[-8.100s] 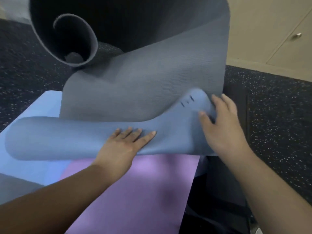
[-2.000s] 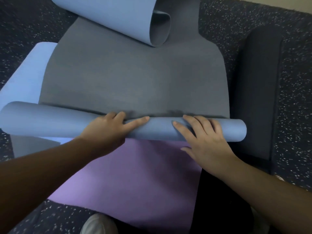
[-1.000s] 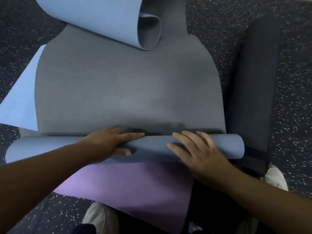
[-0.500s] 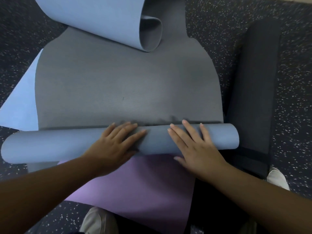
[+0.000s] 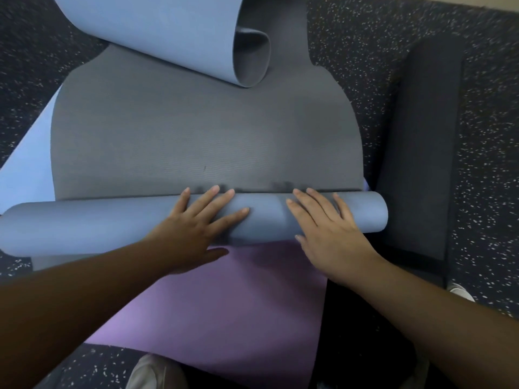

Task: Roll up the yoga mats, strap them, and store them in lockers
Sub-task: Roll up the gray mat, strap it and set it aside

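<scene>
Head view: we see the rolled part of the blue-grey yoga mat (image 5: 112, 223) lying across us, long axis left to right, its unrolled grey face (image 5: 202, 136) stretching straight ahead. Our left hand (image 5: 193, 226) lies flat on the roll's middle, our right hand (image 5: 328, 234) flat nearer the right end; neither grasps it, fingers straight. Both sit equally close, so pushing forward suits. Compared with half a second ago, the roll has advanced slightly, uncovering more purple mat (image 5: 224, 304).

The floor (image 5: 421, 18) is dark with little white specks. A pale wall (image 5: 477, 2) shows at the top right. White shoes (image 5: 151, 372) peek out below.
</scene>
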### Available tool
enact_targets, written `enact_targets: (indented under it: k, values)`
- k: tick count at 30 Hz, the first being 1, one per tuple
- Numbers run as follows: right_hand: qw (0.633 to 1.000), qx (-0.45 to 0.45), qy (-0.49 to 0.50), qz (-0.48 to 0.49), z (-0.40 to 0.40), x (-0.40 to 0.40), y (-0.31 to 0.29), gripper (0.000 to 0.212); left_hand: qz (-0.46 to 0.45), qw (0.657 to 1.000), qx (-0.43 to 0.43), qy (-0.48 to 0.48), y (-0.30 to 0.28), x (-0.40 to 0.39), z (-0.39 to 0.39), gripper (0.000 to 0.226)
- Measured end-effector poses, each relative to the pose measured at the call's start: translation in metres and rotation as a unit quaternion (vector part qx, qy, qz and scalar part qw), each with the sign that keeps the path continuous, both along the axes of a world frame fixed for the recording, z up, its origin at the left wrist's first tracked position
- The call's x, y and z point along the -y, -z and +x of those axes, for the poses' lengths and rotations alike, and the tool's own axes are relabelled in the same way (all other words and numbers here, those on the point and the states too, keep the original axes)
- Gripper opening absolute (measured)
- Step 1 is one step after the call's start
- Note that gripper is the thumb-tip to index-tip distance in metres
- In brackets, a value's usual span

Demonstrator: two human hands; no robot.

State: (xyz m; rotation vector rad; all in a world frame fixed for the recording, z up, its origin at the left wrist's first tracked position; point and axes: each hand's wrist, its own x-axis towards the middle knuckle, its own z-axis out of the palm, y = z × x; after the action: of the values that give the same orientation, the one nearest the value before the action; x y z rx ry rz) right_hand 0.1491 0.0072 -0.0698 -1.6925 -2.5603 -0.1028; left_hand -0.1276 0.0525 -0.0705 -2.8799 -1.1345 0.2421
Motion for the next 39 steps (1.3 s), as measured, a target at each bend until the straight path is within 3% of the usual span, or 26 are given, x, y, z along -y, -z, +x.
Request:
enact_targets:
  k: [6, 9, 13, 16, 21, 26, 32, 35, 39]
  values:
    - [0.999, -0.008, -0.039, 0.005, 0.003, 0.007, 0.005, 0.057, 0.000, 1.000, -0.021, -0.019, 0.003, -0.012, 0.001, 0.092]
    - [0.999, 0.020, -0.028, -0.015, 0.002, 0.006, 0.004, 0.076, -0.002, 0.999, -0.025, -0.030, -0.001, -0.020, 0.003, 0.096]
    - [0.998, 0.053, -0.018, -0.038, 0.003, -0.004, -0.001, 0.097, 0.013, 0.999, -0.012, -0.030, -0.011, -0.028, 0.009, 0.075]
    - [0.997, 0.067, -0.012, -0.040, 0.005, -0.012, 0.000, 0.101, 0.079, 0.996, 0.013, 0.025, -0.009, -0.022, 0.009, 0.061]
    - [0.997, 0.077, -0.007, -0.031, 0.009, -0.020, 0.005, 0.106, 0.093, 0.995, 0.011, 0.038, 0.007, -0.003, 0.005, 0.102]
    - [0.997, 0.056, 0.037, -0.032, 0.001, -0.025, 0.008, 0.110, 0.094, 0.995, -0.014, 0.030, 0.009, -0.016, 0.004, 0.086]
    - [0.997, 0.021, 0.063, 0.038, -0.003, -0.022, 0.011, 0.105, 0.032, 0.993, -0.078, -0.077, -0.009, -0.044, 0.016, 0.125]
    - [0.996, 0.021, 0.068, 0.059, -0.005, -0.020, 0.013, 0.101, -0.010, 0.980, -0.141, -0.142, -0.017, -0.054, 0.025, 0.126]
    - [0.995, 0.040, 0.070, 0.059, -0.006, -0.024, 0.014, 0.105, -0.034, 0.976, -0.109, -0.184, -0.026, -0.070, 0.031, 0.120]
